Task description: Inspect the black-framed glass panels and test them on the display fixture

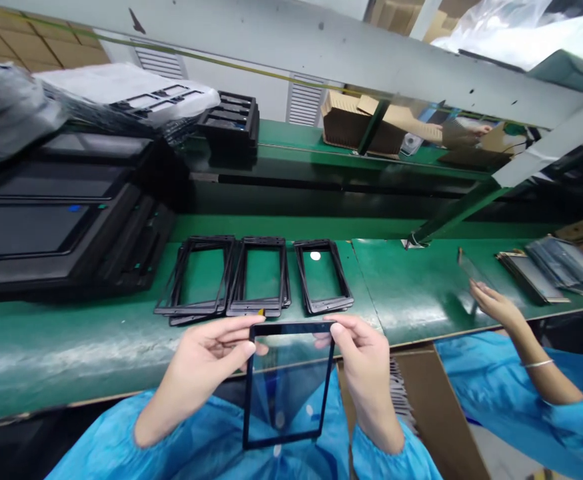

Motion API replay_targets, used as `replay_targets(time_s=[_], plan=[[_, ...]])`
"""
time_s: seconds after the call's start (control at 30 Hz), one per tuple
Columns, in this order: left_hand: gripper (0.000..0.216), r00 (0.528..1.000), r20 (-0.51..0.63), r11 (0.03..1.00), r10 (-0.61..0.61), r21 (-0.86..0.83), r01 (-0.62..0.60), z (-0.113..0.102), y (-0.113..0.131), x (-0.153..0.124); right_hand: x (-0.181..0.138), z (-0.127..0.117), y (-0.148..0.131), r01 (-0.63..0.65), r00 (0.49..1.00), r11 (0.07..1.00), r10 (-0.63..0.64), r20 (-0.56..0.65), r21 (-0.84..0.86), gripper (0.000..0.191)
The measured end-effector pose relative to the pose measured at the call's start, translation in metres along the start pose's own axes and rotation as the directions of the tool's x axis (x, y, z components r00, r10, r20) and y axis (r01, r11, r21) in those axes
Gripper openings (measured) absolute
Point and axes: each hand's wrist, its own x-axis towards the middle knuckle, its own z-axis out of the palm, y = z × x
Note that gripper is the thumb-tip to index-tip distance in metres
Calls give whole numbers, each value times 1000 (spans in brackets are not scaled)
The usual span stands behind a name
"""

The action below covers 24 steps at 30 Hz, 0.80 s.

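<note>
Left hand (215, 357) and right hand (366, 353) gripped the panel (290, 387) at its upper corners, lower centre of the frame. Its long axis ran near vertical, downward from both hands, neither being nearer. Bezels (245, 311) lay just above, on the desk (101, 347).

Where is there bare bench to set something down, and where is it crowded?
Bare green bench lies between the rightmost frame stack and the co-worker's hand, and along the front edge before the black trays. It is crowded left with those trays, mid-bench, beyond the held panel, with three frame stacks, and far right with piled panels.
</note>
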Motion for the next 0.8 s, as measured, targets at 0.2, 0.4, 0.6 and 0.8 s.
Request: replay_targets(time_s=[0.2, 0.4, 0.6, 0.8], plan=[[41, 924, 161, 796, 348, 470, -381, 11, 20, 1, -3, 11, 4, 29, 997, 998, -24, 78, -59, 18], [61, 868, 489, 806, 83, 479, -348, 25, 37, 7, -2, 10, 11, -69, 959, 998, 66, 277, 0, 26], [35, 966, 245, 991, -82, 122, 53, 7, 23, 7, 1, -51, 27, -144, 979, 983, 158, 127, -117, 40], [42, 992, 117, 999, -42, 29, 38, 7, 17, 5, -3, -50, 39, -229, 973, 968, 224, 56, 104, 40]])
